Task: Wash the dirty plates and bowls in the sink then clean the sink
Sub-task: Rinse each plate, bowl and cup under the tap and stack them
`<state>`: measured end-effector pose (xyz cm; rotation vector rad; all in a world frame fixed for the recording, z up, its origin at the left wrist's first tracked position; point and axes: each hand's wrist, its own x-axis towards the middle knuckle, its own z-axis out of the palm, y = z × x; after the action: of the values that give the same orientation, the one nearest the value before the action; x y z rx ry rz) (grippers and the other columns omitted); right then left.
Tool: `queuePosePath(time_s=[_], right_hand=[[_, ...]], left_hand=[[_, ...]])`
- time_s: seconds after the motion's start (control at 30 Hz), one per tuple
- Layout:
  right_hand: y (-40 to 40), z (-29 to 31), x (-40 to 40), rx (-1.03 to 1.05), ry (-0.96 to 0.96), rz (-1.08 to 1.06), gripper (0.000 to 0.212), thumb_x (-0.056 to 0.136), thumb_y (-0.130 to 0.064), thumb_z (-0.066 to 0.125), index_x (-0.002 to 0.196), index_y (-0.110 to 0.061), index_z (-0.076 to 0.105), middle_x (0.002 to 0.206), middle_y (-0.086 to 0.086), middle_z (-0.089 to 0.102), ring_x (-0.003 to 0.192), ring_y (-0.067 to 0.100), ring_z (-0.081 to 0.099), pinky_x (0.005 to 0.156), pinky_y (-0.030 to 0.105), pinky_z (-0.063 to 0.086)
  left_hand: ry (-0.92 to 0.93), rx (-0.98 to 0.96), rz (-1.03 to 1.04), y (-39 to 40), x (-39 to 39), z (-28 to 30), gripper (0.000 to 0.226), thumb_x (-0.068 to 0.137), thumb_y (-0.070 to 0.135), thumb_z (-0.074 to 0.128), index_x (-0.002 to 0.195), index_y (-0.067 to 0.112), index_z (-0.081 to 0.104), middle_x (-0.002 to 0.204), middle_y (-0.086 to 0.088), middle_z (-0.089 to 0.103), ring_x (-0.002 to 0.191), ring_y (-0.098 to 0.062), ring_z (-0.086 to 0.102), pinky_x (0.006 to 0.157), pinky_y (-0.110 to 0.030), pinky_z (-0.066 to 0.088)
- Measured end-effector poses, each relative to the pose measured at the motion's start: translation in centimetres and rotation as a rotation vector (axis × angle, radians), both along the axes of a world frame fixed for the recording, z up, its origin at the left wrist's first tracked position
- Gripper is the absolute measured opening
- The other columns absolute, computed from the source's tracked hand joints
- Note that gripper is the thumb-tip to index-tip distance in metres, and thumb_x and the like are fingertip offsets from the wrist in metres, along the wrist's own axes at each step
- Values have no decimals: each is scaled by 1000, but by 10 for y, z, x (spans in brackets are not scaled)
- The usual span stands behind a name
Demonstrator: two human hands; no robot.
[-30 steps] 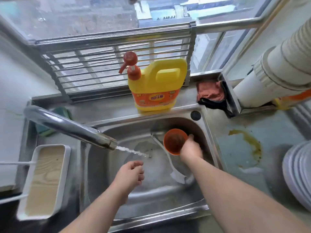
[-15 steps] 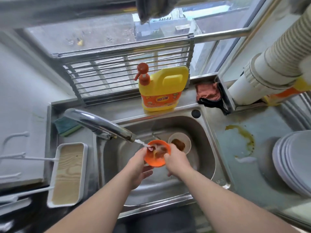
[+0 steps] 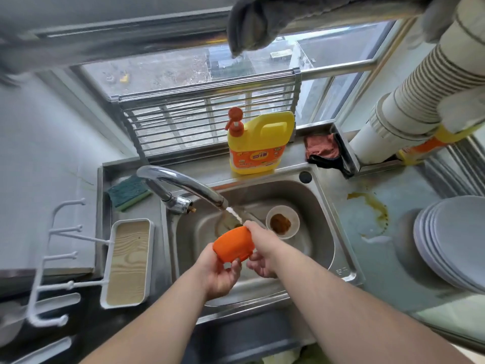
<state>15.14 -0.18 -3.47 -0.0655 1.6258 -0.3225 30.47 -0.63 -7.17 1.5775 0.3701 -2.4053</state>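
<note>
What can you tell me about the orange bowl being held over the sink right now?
The orange bowl is small, smooth and matte, plastic by the look of it. It is tipped so its outer wall and base face the camera and its mouth points away toward the faucet's stream, so its inside is hidden. The left hand holds it from below, the right hand grips its far rim. It hangs above the steel sink, touching nothing else.

Orange bowl (image 3: 233, 244), yellow detergent jug (image 3: 258, 143), green sponge (image 3: 127, 191)
</note>
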Motion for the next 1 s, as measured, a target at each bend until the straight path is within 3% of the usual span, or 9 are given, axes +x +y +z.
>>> queuePosePath(time_s=[0.13, 0.23, 0.37, 0.5, 0.57, 0.63, 0.73, 0.83, 1.0], right_hand=[[-11, 9, -7, 18, 77, 14, 66, 87, -76, 56, 118, -18, 59, 75, 3, 53, 50, 17, 59, 50, 20, 52], [-16, 15, -13, -8, 83, 24, 70, 89, -75, 55, 127, -17, 57, 91, 6, 62, 52, 18, 63, 49, 20, 51], [-19, 14, -12, -289, 128, 138, 48, 104, -65, 38, 147, -45, 43, 129, 8, 54, 91, 23, 60, 64, 29, 54], [-18, 9, -10, -382, 219, 289, 43, 108, -56, 39, 137, -29, 55, 127, 4, 56, 99, 19, 54, 79, 37, 50], [-19, 8, -9, -360, 206, 217, 43, 109, -54, 39, 135, -23, 52, 123, 5, 57, 101, 21, 56, 89, 44, 56], [-19, 7, -9, -302, 171, 87, 41, 110, -53, 36, 135, -24, 48, 123, 6, 54, 107, 28, 59, 94, 53, 58], [-16, 4, -13, -222, 120, -107, 45, 110, -54, 35, 146, -28, 42, 129, 10, 55, 111, 36, 62, 86, 55, 60], [-8, -3, -22, -107, 30, -300, 52, 108, -58, 41, 144, -21, 37, 125, 16, 58, 108, 41, 64, 91, 61, 57], [-2, -12, -28, -19, -100, -463, 71, 100, -68, 51, 146, -14, 40, 128, 22, 59, 109, 45, 64, 88, 62, 58]], left_hand=[[92, 79, 66, -3, -8, 4, 83, 80, 35, 80, 144, -7, 48, 104, -30, 69, 64, -38, 73, 44, -35, 61], [70, 100, 95, -10, -9, 5, 77, 88, 39, 77, 146, -3, 47, 111, -28, 68, 73, -36, 73, 48, -37, 62], [40, 69, 85, -20, -9, 7, 71, 87, 36, 78, 141, -3, 54, 108, -24, 66, 72, -34, 71, 46, -35, 61], [131, 77, 83, -21, -6, 6, 73, 84, 43, 75, 137, -5, 61, 108, -27, 66, 77, -30, 69, 40, -35, 59], [95, 111, 89, -16, -9, 4, 88, 93, 73, 56, 141, -1, 57, 106, -24, 65, 61, -26, 69, 43, -37, 60], [11, 68, 69, -12, -13, 3, 90, 90, 86, 39, 134, 12, 61, 101, -18, 64, 65, -25, 68, 57, -39, 63], [-120, -110, 5, -9, -15, 10, 59, 95, 74, 54, 118, 22, 72, 114, -11, 66, 98, -26, 62, 82, -40, 56], [-205, -319, -12, -11, -15, 13, 50, 100, 58, 60, 125, 17, 71, 123, -8, 74, 118, -22, 63, 104, -39, 49], [-215, -479, -43, -17, -23, 26, 33, 100, 44, 67, 126, 25, 71, 113, -2, 76, 100, -21, 68, 81, -35, 53]])
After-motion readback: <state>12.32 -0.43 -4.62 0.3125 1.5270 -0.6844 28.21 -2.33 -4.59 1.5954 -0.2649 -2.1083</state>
